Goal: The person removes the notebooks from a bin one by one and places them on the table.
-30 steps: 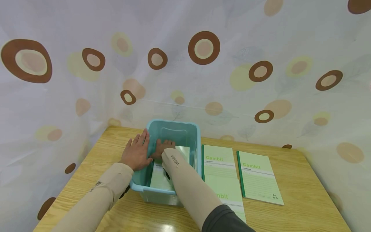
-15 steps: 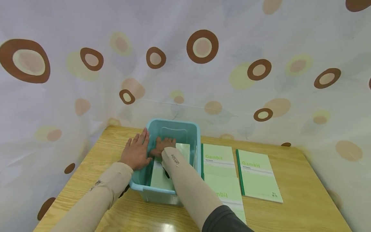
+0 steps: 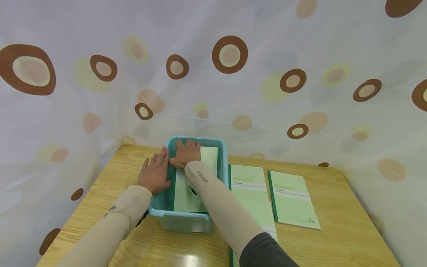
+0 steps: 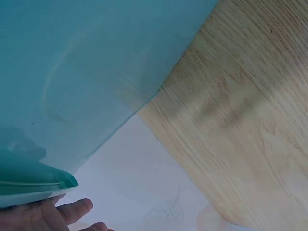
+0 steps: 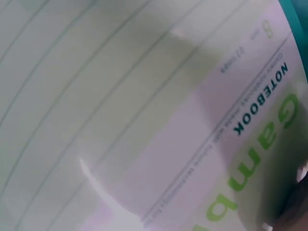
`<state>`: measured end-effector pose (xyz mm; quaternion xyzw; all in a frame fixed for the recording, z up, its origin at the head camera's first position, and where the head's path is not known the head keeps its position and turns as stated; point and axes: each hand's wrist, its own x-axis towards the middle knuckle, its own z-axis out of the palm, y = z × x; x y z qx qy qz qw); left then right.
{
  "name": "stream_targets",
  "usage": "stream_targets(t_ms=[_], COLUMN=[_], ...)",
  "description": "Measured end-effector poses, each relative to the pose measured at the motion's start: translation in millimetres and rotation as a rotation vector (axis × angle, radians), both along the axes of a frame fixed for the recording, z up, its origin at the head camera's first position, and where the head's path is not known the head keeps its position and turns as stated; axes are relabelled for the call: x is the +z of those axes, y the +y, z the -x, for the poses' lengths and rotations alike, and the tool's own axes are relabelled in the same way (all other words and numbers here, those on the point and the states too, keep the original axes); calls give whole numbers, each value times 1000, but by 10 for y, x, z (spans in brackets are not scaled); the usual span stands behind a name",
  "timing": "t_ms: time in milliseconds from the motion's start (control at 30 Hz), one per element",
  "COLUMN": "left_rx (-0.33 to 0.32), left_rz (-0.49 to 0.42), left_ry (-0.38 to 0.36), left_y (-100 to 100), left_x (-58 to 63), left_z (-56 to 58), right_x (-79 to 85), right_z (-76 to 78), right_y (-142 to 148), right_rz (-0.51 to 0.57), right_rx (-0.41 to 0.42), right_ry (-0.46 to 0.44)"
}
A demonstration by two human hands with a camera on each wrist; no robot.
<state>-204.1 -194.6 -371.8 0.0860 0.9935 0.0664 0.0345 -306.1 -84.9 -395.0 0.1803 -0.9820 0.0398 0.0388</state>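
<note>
A light blue plastic bin (image 3: 186, 215) stands on the wooden table. My left hand (image 3: 153, 174) rests on its left rim, fingers extended away from me and thumb pointing inward. In the left wrist view, fingers (image 4: 72, 211) show beside the bin's rim. Inside the bin lies a pale green notebook (image 3: 186, 196) with a dark green spine on its left. My right hand (image 3: 187, 152) lies over its far part, fingers stretched toward the far wall. The right wrist view is filled by the notebook cover (image 5: 120, 120), its "NOTEBOOK" lettering readable, with a bit of my hand at lower right.
Right of the bin lie more matching notebooks: one at the far side (image 3: 248, 176), one overlapping it nearer (image 3: 263, 215), partly behind my right forearm, and one farther right (image 3: 293, 200). A patterned white curtain (image 3: 253, 111) hangs along the table's back edge.
My right hand has moved toward the bin's far wall, and the notebook under it has shifted the same way. My left hand has stayed on the rim.
</note>
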Motion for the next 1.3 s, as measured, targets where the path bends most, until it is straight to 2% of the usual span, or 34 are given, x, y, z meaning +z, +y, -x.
stream_targets(t_ms=[200, 400, 567, 733, 1067, 1300], left_rx=[44, 25, 8, 4, -3, -10], left_rz=[-19, -52, -43, -29, -57, -62], left_ry=[-17, -13, 16, 24, 28, 37], left_y=[5, 64, 126, 143, 129, 137], left_x=[-6, -40, -44, -42, -38, -13], left_z=[33, 23, 4, 0, 21, 3], right_x=[379, 664, 870, 1166, 1766, 2028], right_z=[-31, -116, -167, -231, -397, -534], right_y=[105, 224, 390, 554, 828, 1128], right_rz=[29, 77, 107, 148, 253, 287], right_rx=[36, 83, 69, 50, 56, 58], right_ry=[137, 137, 144, 171, 322, 369])
